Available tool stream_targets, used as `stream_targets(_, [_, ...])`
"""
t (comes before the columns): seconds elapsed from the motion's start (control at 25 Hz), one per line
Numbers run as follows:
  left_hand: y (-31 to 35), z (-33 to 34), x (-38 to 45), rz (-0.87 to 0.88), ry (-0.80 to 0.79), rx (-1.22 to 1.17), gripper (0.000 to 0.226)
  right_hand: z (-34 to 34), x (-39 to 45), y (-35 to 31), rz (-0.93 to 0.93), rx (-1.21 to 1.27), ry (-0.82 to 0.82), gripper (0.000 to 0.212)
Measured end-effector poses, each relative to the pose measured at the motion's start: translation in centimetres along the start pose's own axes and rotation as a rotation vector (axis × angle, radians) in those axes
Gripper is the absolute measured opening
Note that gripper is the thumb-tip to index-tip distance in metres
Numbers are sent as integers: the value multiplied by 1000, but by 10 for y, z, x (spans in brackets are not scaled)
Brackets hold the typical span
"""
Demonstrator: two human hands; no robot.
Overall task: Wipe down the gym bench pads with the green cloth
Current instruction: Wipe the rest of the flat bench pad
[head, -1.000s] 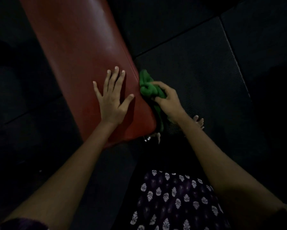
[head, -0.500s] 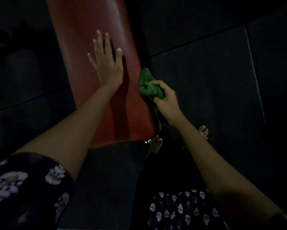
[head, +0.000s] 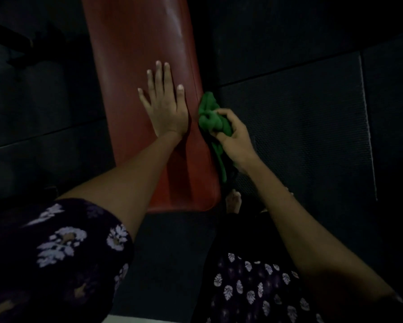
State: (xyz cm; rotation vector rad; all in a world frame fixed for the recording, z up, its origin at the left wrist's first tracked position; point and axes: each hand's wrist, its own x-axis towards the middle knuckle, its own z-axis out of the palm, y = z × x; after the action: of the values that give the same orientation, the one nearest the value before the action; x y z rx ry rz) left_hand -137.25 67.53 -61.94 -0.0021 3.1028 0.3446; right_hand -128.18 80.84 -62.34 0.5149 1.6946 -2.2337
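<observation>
Two hands in view, both at the red bench pad (head: 137, 43). Left hand (head: 165, 108) lies flat on the pad's top face, fingers straight and slightly spread, holding nothing. Right hand (head: 234, 138) has fingers and thumb curled round the bunched green cloth (head: 209, 117), which is pressed against the pad's right side edge; a tail of the cloth hangs down along that edge toward the near corner.

Surface: pad is long and narrow, smooth and slightly glossy, with a faint pale sheen near its far end; near end is rounded at the corners. It runs away from the person, tilted a little to the left in frame.

Room: very dim. Floor (head: 300, 127) is dark textured matting laid in large tiles, with seams showing to the right of the pad and to the left. A bare foot (head: 233, 201) stands on the floor just beside the pad's near right corner. Dark garment with pale floral print (head: 56, 248) covers the left upper arm and the lap. Upper left corner holds dark shapes too dim to identify
</observation>
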Motion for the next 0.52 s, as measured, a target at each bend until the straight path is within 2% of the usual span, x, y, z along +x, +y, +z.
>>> stream_targets(0.16, [-1,-1,0,7,7,-23,60,8,62,-32,-57,-41,23,38])
stream_targets(0.4, [-3,2,0,-2,14,-31,59,2,11,-17,123,-44,0,33])
stream_targets(0.52, [0,3,1,-7,20,-14,58,0,37,-27,97,-37,10,30])
